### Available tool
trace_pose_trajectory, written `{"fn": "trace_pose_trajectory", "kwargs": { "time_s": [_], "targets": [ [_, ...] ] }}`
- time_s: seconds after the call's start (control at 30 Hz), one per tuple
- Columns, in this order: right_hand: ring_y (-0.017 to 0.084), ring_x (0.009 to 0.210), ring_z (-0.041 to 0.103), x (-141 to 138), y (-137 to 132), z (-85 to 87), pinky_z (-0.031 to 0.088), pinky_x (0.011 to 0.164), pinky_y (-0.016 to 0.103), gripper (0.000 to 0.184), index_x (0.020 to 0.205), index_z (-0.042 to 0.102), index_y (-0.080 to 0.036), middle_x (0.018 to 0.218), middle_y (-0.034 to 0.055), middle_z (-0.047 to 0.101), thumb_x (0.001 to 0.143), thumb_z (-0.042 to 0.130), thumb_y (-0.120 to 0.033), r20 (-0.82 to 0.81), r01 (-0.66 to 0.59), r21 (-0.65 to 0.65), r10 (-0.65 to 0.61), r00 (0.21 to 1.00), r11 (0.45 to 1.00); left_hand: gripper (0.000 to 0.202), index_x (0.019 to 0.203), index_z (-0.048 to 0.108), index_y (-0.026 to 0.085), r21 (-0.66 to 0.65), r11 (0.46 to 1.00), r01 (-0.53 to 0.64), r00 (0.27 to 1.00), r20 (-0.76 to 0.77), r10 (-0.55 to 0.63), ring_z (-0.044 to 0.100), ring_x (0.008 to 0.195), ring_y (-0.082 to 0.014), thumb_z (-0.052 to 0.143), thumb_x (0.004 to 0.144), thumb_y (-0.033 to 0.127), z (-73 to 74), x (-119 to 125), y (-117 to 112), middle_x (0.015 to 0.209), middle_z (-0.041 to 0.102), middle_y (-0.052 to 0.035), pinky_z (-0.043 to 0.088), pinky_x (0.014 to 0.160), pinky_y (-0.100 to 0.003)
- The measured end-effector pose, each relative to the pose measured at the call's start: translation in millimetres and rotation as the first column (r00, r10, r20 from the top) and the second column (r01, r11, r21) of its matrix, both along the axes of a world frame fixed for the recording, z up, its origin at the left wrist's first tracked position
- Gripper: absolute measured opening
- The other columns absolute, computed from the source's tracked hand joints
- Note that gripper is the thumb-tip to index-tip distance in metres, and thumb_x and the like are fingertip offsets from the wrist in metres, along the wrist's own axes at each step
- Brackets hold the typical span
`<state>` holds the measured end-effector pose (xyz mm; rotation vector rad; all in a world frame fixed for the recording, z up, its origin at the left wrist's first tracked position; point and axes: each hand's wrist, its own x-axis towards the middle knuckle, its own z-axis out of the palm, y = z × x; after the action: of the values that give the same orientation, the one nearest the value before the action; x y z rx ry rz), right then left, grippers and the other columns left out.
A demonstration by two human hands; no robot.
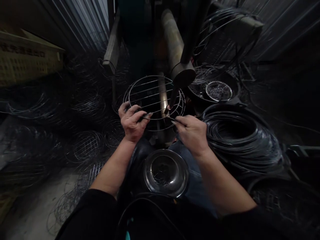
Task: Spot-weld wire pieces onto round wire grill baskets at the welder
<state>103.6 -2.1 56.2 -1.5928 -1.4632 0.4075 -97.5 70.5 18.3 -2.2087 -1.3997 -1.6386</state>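
Note:
A round wire rack (152, 95), a ring with straight cross wires, stands tilted under the tip of a welding machine's electrode arm (175, 95). My left hand (133, 121) is closed on the rack's near left rim. Fingers of my right hand (191, 131) pinch a thin wire (172, 117) at the rack's near right edge, close to the electrode tip. A shiny metal bowl (166, 171) sits in my lap, just below both hands.
A big stack of dark wire rings (237, 133) lies to my right. Behind it a pan (218, 90) holds a second metal bowl and wire bits. Finished wire racks (86, 146) are piled on the floor at left. A yellow crate (27, 60) stands far left.

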Motion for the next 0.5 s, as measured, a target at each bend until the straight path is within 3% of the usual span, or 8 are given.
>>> {"fn": "trace_pose_trajectory", "kwargs": {
  "time_s": [0.07, 0.27, 0.5],
  "targets": [
    [0.016, 0.065, 0.061, -9.0, 8.7, 0.7, 0.050, 0.068, 0.030, 0.016, 0.072, 0.076, -0.022, 0.065, 0.0027, 0.064, 0.079, 0.061, -0.021, 0.029, -0.002, 0.010, 0.002, 1.000, 1.000, 0.019, 0.070, 0.071, 0.024, 0.017, 1.000, -0.003, 1.000, 0.010, 0.003, 0.048, 0.117, -0.0275, 0.077, 0.073, 0.042, 0.5, 0.7, 0.1, 0.085, 0.066, -0.0055, 0.039, 0.102, -0.046],
    [0.014, 0.054, 0.062, -17.8, 14.6, -22.2, 0.053, 0.054, 0.028, 0.020, 0.088, 0.076, -0.018, 0.070, 0.0024, 0.068, 0.078, 0.064, -0.031, -0.359, 0.036, -0.035, -0.046, 0.932, 0.999, 0.020, 0.070, 0.070, 0.024, 0.034, 0.999, 0.004, 1.000, 0.019, -0.005, 0.049, 0.117, -0.0271, 0.077, 0.073, 0.041, -1.6, 2.5, 5.0, 0.084, 0.066, -0.0049, 0.039, 0.102, -0.047],
    [0.015, 0.051, 0.064, -22.4, 9.7, -30.9, 0.053, 0.046, 0.026, 0.020, 0.083, 0.074, -0.015, 0.067, 0.0030, 0.069, 0.074, 0.070, -0.033, -0.513, 0.101, -0.086, -0.131, 0.849, 0.991, 0.020, 0.068, 0.069, 0.024, 0.012, 1.000, 0.015, 0.999, 0.047, -0.016, 0.049, 0.118, -0.0261, 0.078, 0.073, 0.041, -6.5, 4.2, 10.1, 0.085, 0.066, -0.0047, 0.039, 0.103, -0.046]
  ]
}}
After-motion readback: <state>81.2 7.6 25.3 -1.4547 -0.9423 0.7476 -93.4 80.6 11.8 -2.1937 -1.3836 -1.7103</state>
